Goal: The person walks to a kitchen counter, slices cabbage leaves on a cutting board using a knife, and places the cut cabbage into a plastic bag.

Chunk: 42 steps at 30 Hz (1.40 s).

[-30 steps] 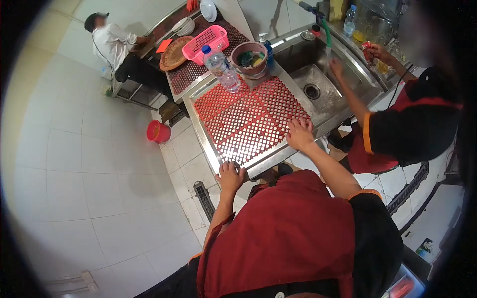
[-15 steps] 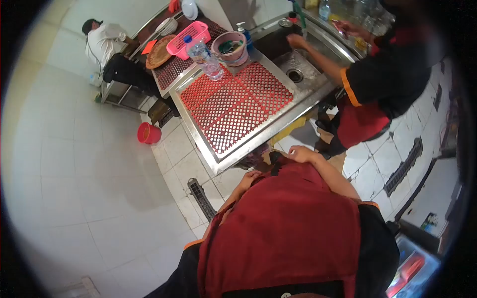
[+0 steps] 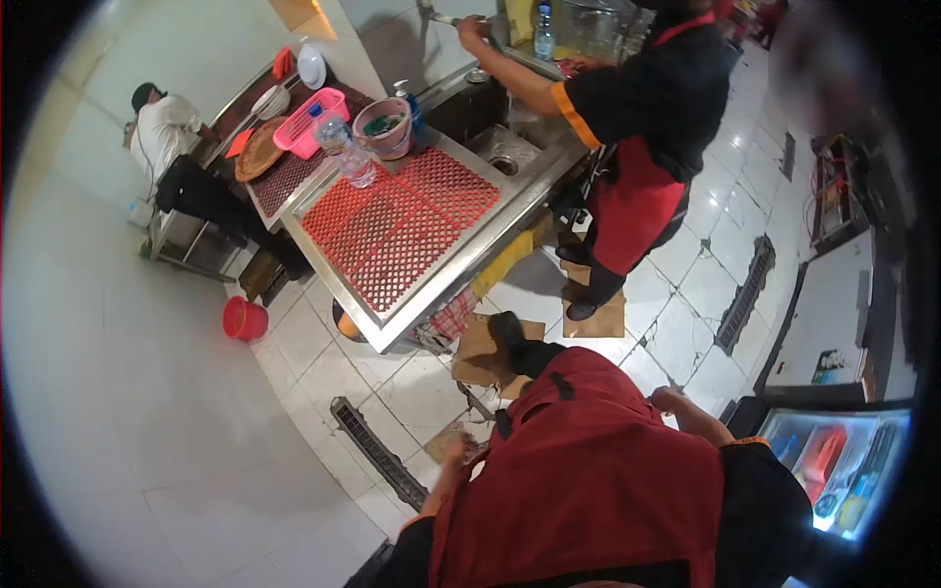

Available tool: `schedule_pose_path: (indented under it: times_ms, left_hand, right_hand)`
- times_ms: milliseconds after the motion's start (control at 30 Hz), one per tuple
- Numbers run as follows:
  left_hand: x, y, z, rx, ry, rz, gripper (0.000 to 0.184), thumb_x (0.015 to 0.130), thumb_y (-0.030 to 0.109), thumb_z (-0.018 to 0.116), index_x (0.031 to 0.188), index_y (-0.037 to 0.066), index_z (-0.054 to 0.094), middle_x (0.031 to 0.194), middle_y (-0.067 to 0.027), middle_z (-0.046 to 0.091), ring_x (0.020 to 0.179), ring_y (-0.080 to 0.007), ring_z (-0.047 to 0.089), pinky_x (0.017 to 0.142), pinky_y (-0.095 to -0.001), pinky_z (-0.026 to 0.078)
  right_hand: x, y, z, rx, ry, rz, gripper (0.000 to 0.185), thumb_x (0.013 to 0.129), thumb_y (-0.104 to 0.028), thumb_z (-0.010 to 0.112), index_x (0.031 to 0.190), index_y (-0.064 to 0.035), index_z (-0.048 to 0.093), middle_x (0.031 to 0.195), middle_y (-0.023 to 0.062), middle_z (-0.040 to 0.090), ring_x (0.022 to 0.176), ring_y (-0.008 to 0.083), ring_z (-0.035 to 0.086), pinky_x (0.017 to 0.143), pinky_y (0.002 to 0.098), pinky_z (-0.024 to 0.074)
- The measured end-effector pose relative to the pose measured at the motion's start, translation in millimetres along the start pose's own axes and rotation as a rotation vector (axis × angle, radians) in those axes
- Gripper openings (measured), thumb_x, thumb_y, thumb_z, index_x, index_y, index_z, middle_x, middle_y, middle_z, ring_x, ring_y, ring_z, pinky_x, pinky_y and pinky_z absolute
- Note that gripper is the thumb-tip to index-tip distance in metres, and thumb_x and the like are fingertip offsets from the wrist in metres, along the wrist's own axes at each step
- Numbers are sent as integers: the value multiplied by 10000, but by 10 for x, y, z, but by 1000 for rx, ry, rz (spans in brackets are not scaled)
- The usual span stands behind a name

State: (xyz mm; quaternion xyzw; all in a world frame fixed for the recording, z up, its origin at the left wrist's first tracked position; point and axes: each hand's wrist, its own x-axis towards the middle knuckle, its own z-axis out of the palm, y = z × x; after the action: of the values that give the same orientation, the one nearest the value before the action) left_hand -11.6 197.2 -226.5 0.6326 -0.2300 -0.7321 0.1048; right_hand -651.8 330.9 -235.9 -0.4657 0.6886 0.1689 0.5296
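My left hand [image 3: 457, 455] hangs low beside the edge of my red apron [image 3: 588, 461], smeared by motion, so its fingers are unclear. On the other side of the apron, my right hand [image 3: 670, 400] is held at waist height with its fingers curled in. Its palm side is hidden, and I cannot make out anything in it. Ahead of me stands a steel sink counter [image 3: 392, 338] covered by red perforated mats [image 3: 402, 220]. A clear plastic bottle [image 3: 343, 152], a pink basket [image 3: 312, 122] and a pink bucket [image 3: 383, 130] with things in it stand on its far part.
A co-worker [image 3: 637, 127] in black and red stands at the sink basin [image 3: 500, 147] with an arm raised. Another person [image 3: 167, 137] in white works at the far left. A red bucket [image 3: 245, 318], cardboard [image 3: 595, 306] and floor drains [image 3: 377, 451] lie around; a lit glass-fronted case [image 3: 833, 470] is at right.
My view has turned right and back from the counter. Both my hands have come away from the front of the apron to its sides. The co-worker's arm has risen above the sink.
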Motion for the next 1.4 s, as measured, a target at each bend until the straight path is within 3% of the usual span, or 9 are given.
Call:
schedule_pose_path:
  times_ms: [100, 200, 433, 533, 767, 1067, 1167, 1233, 1400]
  left_hand:
    - [-228, -614, 273, 185, -141, -100, 433, 943, 407, 468, 1189, 71, 588, 992, -87, 682, 850, -228, 667, 691, -369, 508]
    - [-341, -550, 397, 353, -232, -117, 418, 932, 397, 495, 1186, 79, 594, 983, -75, 685, 858, -222, 668, 702, -377, 515]
    - [298, 773, 269, 581, -288, 1, 391, 907, 374, 557, 1179, 99, 608, 963, -48, 691, 876, -208, 670, 725, -396, 531]
    - [543, 1805, 272, 823, -193, 78, 448, 923, 479, 523, 1136, 96, 617, 872, -55, 687, 807, -190, 661, 675, -371, 513]
    - [-257, 3827, 937, 626, -31, 251, 405, 947, 428, 530, 897, 35, 616, 734, -52, 653, 655, -147, 644, 492, -256, 405]
    - [-212, 4408, 638, 499, 148, 301, 392, 919, 385, 590, 1031, 12, 634, 873, -123, 704, 751, -168, 671, 680, -321, 504]
    - [55, 4719, 68, 533, 522, 774, 372, 879, 311, 641, 1042, -23, 643, 883, -135, 700, 809, -208, 672, 739, -337, 522]
    - [398, 4869, -412, 569, 754, 1076, 389, 815, 290, 684, 1034, -30, 652, 939, -177, 695, 894, -297, 665, 820, -372, 516]
    - [427, 5534, -763, 770, 900, 910, 493, 790, 351, 683, 1132, 2, 623, 1180, -235, 617, 1076, -389, 590, 945, -445, 461]
  right_hand:
    - [-344, -65, 339, 246, -72, 229, 349, 865, -317, 638, 1015, -7, 691, 966, 124, 706, 773, 251, 677, 633, 435, 559]
    - [505, 818, 1252, 1390, 78, -372, 255, 825, -183, 646, 1062, -121, 719, 1007, 64, 708, 906, 228, 663, 764, 349, 536]
    - [-907, -409, 255, 463, 366, 33, 419, 832, -284, 700, 1069, 61, 669, 957, 139, 710, 867, 210, 638, 734, 355, 523]
    - [-973, -299, 238, 1332, 340, 410, 404, 890, -319, 601, 1195, -55, 579, 1024, 142, 678, 838, 268, 645, 734, 462, 491]
    - [-677, 110, 160, 1408, 349, 337, 313, 891, -290, 563, 1160, -131, 568, 1015, 115, 658, 826, 258, 625, 716, 457, 458]
    - [-301, 104, -178, 754, 27, 231, 310, 925, -326, 542, 1157, -124, 576, 988, 67, 669, 778, 212, 641, 632, 422, 465]
    - [-224, -243, -573, 641, -5, 302, 305, 934, -326, 542, 1162, -125, 578, 963, 53, 671, 741, 206, 640, 612, 413, 463]
    - [-212, -489, -783, 1079, 310, 365, 235, 904, -273, 581, 1109, -158, 570, 850, 51, 654, 633, 189, 612, 546, 368, 438]
    - [265, -1521, -1280, 1371, 462, 245, 265, 862, -280, 609, 1083, -135, 586, 824, 57, 656, 620, 183, 605, 523, 359, 432]
